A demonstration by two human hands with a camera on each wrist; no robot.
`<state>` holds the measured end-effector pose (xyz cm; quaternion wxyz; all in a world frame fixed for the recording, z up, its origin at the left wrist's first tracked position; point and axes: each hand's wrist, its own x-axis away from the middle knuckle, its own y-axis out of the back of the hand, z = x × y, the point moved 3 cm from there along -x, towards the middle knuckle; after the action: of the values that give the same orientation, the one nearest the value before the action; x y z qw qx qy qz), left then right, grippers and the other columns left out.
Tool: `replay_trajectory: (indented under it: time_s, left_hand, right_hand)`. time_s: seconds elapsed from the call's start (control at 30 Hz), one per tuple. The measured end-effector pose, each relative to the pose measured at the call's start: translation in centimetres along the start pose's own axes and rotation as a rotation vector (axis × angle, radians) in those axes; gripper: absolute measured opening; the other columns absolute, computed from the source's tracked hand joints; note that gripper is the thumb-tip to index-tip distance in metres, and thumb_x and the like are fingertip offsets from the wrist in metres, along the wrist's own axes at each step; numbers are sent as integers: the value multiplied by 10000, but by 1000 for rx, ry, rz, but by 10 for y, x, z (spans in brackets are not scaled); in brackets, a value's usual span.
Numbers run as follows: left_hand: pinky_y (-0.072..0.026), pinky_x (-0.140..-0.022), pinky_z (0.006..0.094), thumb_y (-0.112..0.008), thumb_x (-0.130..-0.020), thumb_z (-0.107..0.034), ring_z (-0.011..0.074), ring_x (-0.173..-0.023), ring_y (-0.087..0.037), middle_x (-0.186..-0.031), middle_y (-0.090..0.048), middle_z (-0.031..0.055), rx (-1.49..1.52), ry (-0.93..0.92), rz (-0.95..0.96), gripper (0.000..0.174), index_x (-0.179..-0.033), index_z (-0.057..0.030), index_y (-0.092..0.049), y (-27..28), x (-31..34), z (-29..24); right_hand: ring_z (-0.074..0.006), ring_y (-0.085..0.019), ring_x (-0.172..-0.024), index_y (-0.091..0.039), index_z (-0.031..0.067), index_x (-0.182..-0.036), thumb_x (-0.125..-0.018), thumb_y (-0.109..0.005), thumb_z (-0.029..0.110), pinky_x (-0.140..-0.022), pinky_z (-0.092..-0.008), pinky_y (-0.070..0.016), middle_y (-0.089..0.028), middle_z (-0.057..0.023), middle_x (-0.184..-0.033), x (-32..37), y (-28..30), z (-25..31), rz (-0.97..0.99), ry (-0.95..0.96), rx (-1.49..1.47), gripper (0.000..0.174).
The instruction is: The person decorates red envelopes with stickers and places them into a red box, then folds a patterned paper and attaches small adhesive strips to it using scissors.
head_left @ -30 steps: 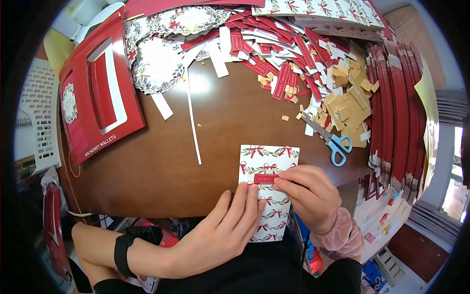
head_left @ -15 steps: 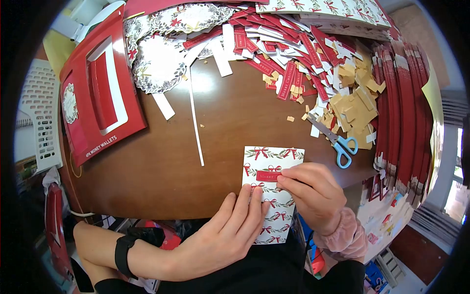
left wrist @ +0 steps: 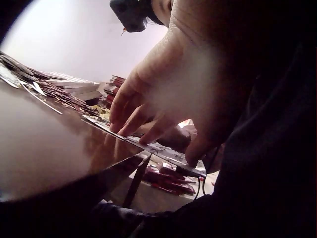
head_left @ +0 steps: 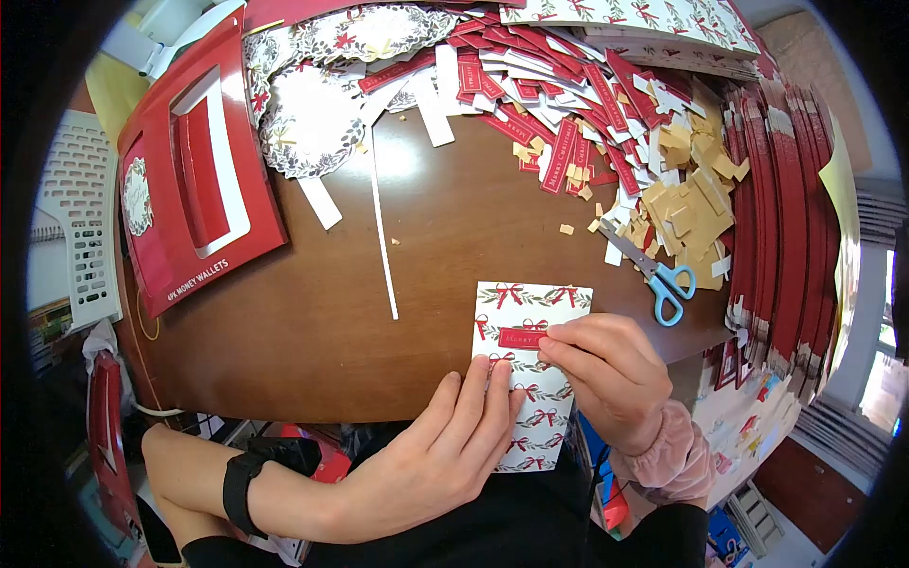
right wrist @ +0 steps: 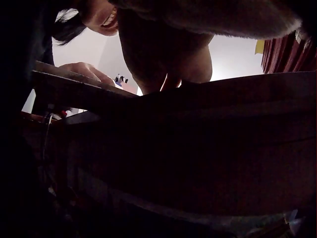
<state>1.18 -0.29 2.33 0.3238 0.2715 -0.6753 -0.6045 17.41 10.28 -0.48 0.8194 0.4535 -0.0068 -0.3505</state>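
Two hands work on a bow-patterned card (head_left: 533, 296) overhanging the near edge of the desk (head_left: 312, 350). Fingers of the left hand (head_left: 426, 464) lie flat, pressing it; the right hand (head_left: 606, 374) pinches a red label (head_left: 516, 338) against it. If the card slips, the label could stick crooked.

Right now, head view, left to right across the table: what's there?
White basket → red money-wallets pack → long white strip → patterned card → blue-handled scissors → stack of red cards.
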Motion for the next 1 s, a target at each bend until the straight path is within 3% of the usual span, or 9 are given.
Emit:
replay_trajectory:
  time_s: [0.2, 0.3, 0.37, 0.47, 0.8, 1.0]
  left_hand:
    - [-489, -986, 424, -548, -915, -229, 370, -1204, -583, -1329, -567, 257, 7, -4, 4, 443, -1273, 19, -627, -1, 0, 0]
    - [-487, -989, 422, -557, -911, -232, 365, -1205, -582, -1329, -567, 255, -2, 3, 0, 451, -1279, 20, -624, -1, -1, 0]
    - [-486, -989, 420, -560, -912, -233, 363, -1204, -583, -1328, -567, 253, -2, 2, 2, 452, -1282, 19, -624, 0, -1, 0]
    - [-485, -990, 418, -562, -914, -232, 360, -1203, -583, -1328, -567, 251, -2, 0, 5, 453, -1287, 18, -623, 0, -1, 0]
    - [-484, -998, 421, -547, -903, -219, 358, -1202, -583, -1325, -569, 247, -13, -7, 7, 467, -1297, 24, -615, 1, 0, 1]
    - [-484, -1002, 423, -546, -891, -212, 360, -1207, -581, -1320, -571, 250, -9, -3, 0, 474, -1294, 29, -615, 0, 0, 1]
  right_hand:
    - [-275, -668, -903, -723, -10, -1006, -628, -669, 4, -772, -352, -562, -697, -108, -1022, -2, 0, 2, 11, 16, 22, 382]
    - [-265, -662, -896, -743, 26, -974, -652, -734, -42, -756, -342, -553, -700, -89, -989, -4, 2, 4, 10, -24, 41, 329]
    - [-286, -655, -940, -695, -30, -1051, -667, -647, 62, -782, -372, -560, -678, -120, -1043, -4, 2, 5, 63, 37, 68, 397]
    - [-289, -648, -964, -688, -38, -1061, -683, -640, 81, -791, -378, -560, -664, -128, -1065, -3, 2, 7, 85, 56, 102, 400]
    - [-289, -639, -1014, -694, -36, -1070, -752, -685, 80, -818, -379, -557, -649, -124, -1084, -4, -3, 12, 78, 49, 157, 338]
    - [-264, -620, -952, -709, 6, -1055, -747, -718, 111, -811, -391, -532, -625, -89, -1000, -11, 1, 12, 117, 55, 185, 326]
